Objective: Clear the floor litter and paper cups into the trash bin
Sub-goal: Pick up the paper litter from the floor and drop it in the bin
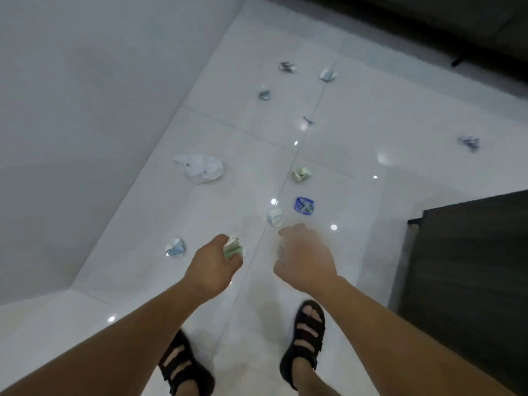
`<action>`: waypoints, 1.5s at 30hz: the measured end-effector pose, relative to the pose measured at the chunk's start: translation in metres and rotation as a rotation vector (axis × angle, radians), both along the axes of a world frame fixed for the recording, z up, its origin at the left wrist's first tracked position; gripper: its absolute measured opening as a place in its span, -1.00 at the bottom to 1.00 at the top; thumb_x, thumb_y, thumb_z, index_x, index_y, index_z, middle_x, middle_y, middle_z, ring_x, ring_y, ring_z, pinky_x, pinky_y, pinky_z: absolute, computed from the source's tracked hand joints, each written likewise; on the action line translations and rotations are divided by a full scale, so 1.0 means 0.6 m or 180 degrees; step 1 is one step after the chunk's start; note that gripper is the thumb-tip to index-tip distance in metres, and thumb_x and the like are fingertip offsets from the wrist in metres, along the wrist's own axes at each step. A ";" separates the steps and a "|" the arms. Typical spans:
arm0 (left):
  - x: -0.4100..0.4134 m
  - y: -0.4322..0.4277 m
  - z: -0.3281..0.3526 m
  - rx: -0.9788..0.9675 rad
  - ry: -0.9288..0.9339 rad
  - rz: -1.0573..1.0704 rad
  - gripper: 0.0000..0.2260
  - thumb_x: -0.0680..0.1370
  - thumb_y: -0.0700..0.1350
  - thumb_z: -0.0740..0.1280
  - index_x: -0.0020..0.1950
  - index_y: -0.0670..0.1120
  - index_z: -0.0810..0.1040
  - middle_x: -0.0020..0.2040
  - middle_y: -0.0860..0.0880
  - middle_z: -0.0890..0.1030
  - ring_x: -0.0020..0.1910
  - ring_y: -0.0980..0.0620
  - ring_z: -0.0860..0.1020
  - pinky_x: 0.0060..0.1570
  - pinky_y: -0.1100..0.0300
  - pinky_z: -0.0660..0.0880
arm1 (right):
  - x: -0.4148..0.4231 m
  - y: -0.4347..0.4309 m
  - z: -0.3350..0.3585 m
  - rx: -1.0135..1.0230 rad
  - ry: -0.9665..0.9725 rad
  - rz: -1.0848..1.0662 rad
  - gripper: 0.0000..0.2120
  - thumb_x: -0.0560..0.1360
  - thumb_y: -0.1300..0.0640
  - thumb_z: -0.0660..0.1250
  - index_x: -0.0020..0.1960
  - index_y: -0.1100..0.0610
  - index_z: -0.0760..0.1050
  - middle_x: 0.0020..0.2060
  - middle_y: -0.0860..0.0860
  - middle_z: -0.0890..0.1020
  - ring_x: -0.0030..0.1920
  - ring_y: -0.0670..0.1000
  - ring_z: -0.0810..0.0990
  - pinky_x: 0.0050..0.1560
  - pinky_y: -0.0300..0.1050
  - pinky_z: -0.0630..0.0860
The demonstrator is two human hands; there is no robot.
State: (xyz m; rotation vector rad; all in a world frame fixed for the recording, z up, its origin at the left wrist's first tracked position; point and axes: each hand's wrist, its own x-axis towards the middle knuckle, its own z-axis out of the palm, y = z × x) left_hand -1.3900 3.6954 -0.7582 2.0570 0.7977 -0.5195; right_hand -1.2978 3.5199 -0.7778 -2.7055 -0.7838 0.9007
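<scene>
My left hand [215, 265] grips a crushed green-and-white paper cup [233, 247]. My right hand [304, 257] hangs over the floor with fingers loosely curled and seems to hold a small clear scrap, which motion blur hides. Just beyond it lies a crumpled white-green cup [275, 218] beside a blue wrapper [304, 206]. A crushed blue cup [176, 247] lies left of my left hand. A green cup [301, 174] and a white plastic bag [200, 167] lie farther off. Several more crumpled pieces are scattered at the far end, such as the far blue-white cup [327, 74]. No trash bin is in view.
White glossy floor tiles [243, 132] run ahead. A grey wall [85, 110] closes the left side. A dark cabinet [468, 267] stands at the right, and dark furniture [428, 24] lies at the far top. My sandalled feet [307, 338] stand below my hands.
</scene>
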 end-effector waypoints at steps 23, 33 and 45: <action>0.066 -0.352 0.726 0.0382 -0.1535 -0.2906 -0.88 0.51 -0.04 0.30 -0.07 -0.03 0.39 -0.22 0.01 0.49 -0.28 0.04 0.45 -0.37 0.21 0.31 | -0.275 -0.376 0.744 -0.0026 -0.1223 -0.2773 -0.37 0.37 -0.03 0.33 0.41 0.01 0.28 0.24 0.01 0.39 0.25 0.10 0.38 0.07 -0.03 0.45; -0.154 -0.824 0.822 0.0307 -0.1966 -0.4671 -0.85 0.52 0.01 0.27 -0.11 -0.03 0.35 -0.10 -0.02 0.54 -0.09 -0.06 0.54 -0.14 0.09 0.48 | -0.585 -0.715 0.819 -0.0309 -0.1663 -0.4186 -0.39 0.39 -0.05 0.35 0.39 0.02 0.28 0.22 0.02 0.40 0.22 0.11 0.40 0.04 -0.02 0.44; -0.518 -1.322 0.874 -0.0217 -0.2528 -0.6029 -0.82 0.52 0.00 0.30 -0.14 -0.05 0.36 -0.14 -0.04 0.54 -0.13 -0.07 0.52 -0.20 0.14 0.41 | -1.026 -1.060 0.873 -0.0691 -0.1792 -0.5656 -0.30 0.42 -0.02 0.34 0.50 0.04 0.18 0.33 0.04 0.37 0.27 0.10 0.37 0.10 -0.05 0.45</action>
